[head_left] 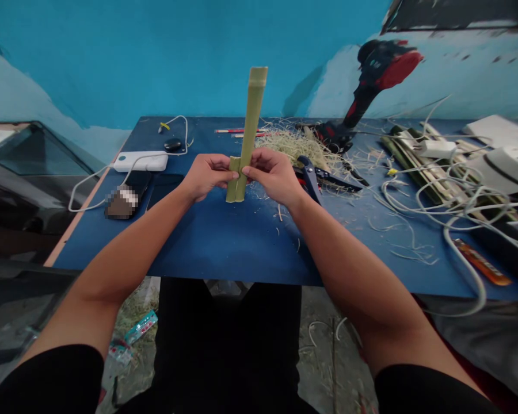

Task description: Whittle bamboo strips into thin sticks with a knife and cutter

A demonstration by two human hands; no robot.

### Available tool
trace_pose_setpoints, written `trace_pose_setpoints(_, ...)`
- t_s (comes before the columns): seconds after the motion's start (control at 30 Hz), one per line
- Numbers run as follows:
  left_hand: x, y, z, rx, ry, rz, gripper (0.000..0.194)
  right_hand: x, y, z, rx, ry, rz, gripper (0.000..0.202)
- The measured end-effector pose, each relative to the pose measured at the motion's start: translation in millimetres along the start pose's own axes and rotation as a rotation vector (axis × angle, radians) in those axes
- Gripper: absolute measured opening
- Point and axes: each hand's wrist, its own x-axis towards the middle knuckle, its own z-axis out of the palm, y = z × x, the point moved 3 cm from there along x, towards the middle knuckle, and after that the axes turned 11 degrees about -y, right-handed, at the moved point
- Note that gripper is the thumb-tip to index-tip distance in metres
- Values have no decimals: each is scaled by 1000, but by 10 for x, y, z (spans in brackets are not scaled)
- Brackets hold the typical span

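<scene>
Two pale green bamboo strips stand upright side by side over the blue table, their lower ends level. My left hand [209,176] pinches the short bamboo strip [232,187] between thumb and fingers. The long bamboo strip [252,118] rises well above both hands, and my right hand [273,173] grips it near its lower part, thumb in front. The strips' edges meet or nearly meet; the fingers behind them are partly hidden. Just right of my right hand lie a dark-handled cutting tool [311,175] and a heap of thin shavings [291,145].
A black and red power tool [366,86] stands at the table's back right. White cables [414,198], bamboo pieces [431,172] and an orange packet [481,261] lie right. Left are a power bank [140,161], a phone [136,187] and a black oval object [172,145].
</scene>
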Motion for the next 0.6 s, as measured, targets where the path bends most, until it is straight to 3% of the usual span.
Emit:
trace_pose_setpoints(0.23,-1,-2,16,-3,14,3,24,-18,-30,24,-22,9,-4,38)
trace_pose_setpoints(0.6,-14,-63,114,-22,74,-7,39,-19,-2,-30,40,-29,45,37)
